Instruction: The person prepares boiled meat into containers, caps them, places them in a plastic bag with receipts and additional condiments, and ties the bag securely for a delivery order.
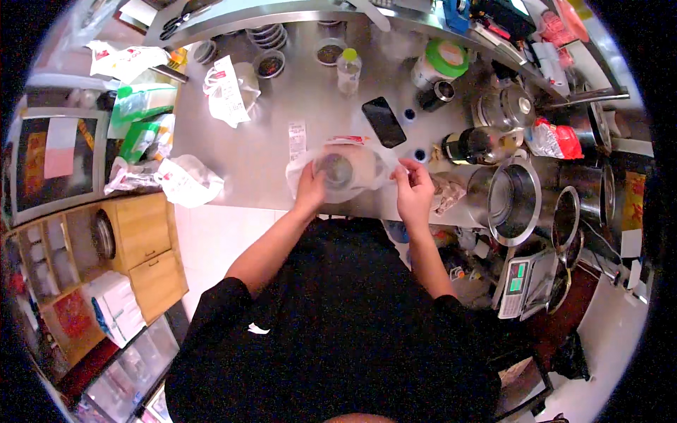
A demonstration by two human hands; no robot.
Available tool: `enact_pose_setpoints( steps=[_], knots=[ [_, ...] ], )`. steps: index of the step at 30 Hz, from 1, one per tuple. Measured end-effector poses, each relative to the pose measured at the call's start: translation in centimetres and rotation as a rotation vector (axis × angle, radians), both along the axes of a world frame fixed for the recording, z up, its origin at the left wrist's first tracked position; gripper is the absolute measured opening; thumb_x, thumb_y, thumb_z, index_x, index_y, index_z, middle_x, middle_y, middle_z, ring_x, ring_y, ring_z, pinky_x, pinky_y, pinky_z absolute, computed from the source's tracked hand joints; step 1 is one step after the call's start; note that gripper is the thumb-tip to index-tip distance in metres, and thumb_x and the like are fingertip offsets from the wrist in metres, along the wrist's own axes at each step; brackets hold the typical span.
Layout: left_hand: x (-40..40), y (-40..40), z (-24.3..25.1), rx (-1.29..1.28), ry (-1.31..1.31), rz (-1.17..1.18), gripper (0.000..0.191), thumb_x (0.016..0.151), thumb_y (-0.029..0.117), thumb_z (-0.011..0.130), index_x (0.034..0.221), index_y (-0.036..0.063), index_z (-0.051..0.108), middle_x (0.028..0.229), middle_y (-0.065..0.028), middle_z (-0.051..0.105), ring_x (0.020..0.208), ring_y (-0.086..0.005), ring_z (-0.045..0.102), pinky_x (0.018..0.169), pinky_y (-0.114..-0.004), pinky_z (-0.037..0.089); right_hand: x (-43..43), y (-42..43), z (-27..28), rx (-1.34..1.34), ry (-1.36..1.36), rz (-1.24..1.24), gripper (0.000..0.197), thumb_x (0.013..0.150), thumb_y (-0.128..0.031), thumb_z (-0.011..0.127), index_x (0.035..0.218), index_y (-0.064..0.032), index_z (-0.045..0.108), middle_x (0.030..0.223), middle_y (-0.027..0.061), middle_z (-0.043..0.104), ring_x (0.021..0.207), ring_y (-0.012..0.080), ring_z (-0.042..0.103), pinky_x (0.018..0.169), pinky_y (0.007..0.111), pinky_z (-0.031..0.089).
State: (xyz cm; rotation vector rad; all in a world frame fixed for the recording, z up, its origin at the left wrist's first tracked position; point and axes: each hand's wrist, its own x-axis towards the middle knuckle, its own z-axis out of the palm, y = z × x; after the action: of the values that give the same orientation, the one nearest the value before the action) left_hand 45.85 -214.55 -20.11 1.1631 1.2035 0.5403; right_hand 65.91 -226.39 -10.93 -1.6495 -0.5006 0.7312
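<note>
Over the near edge of the steel worktop, a translucent plastic bag is spread between my hands. My left hand grips its left side, beside a round clear container that shows through the plastic. The bag's right edge is pinched in the fingers of my right hand. A printed paper slip lies just behind the bag's left side. Beyond its right side rests a black smartphone, with small dark round caps nearby.
Tied white bags and lidded tubs stand farther back. A bottle with a yellow-green cap and a green-lidded tub stand behind the phone. At right are a dark bottle, a steel pot and a digital scale.
</note>
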Motion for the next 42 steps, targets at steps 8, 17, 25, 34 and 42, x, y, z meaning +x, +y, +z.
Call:
enact_pose_setpoints(
  steps=[8,17,25,34,42],
  knots=[
    [-3.7,-3.8,8.3,0.629,0.378,-0.299,0.057,0.085,0.02,0.067,0.132,-0.0045,0.047,0.127,-0.027,0.054,0.117,-0.0412,0.053,0.1,-0.046,0.042,-0.9,-1.3,-1.6,0.012,-0.098,0.077,0.033,0.092,-0.01,0.065,0.121,0.0015,0.056,0.093,0.0058,0.066,0.082,0.01,0.061,0.073,0.023,0.048],
    [-6.6,3.8,13.7,0.386,0.522,-0.302,0.039,0.087,0.038,0.062,0.094,-0.0004,0.068,0.082,-0.0199,0.067,0.081,-0.036,0.065,0.077,-0.043,0.05,-7.8,1.2,4.7,0.033,0.035,0.238,0.043,0.093,-0.009,0.059,0.133,0.0011,0.047,0.086,0.007,0.064,0.072,0.0119,0.062,0.068,0.026,0.051],
    [-9.6,6.5,19.7,0.347,0.143,-0.389,0.032,0.089,0.028,0.063,0.107,0.0008,0.064,0.096,-0.0149,0.069,0.085,-0.0236,0.065,0.077,-0.037,0.052,-11.0,2.8,14.5,-0.374,-0.686,0.396,0.046,0.09,-0.03,0.064,0.131,-0.0104,0.054,0.111,0.021,0.065,0.099,0.04,0.062,0.085,0.045,0.049],
    [-20.7,28.0,45.3,1.411,0.098,0.142,0.021,0.086,0.004,0.062,0.107,0.0006,0.063,0.099,-0.0166,0.066,0.09,-0.0301,0.065,0.084,-0.037,0.051,-17.2,5.6,21.5,-0.213,-0.847,0.222,0.04,0.085,-0.011,0.067,0.123,-0.004,0.057,0.113,0.019,0.061,0.105,0.0366,0.059,0.091,0.042,0.047],
    [-17.9,56.4,54.0,1.316,1.232,-0.161,0.026,0.086,0.008,0.053,0.107,0.0015,0.066,0.104,-0.0223,0.068,0.095,-0.0381,0.067,0.081,-0.047,0.054,-21.6,6.2,19.2,-0.104,-0.652,0.182,0.037,0.083,-0.01,0.069,0.118,-0.002,0.06,0.104,0.0168,0.066,0.096,0.0304,0.064,0.086,0.039,0.05]
  ],
)
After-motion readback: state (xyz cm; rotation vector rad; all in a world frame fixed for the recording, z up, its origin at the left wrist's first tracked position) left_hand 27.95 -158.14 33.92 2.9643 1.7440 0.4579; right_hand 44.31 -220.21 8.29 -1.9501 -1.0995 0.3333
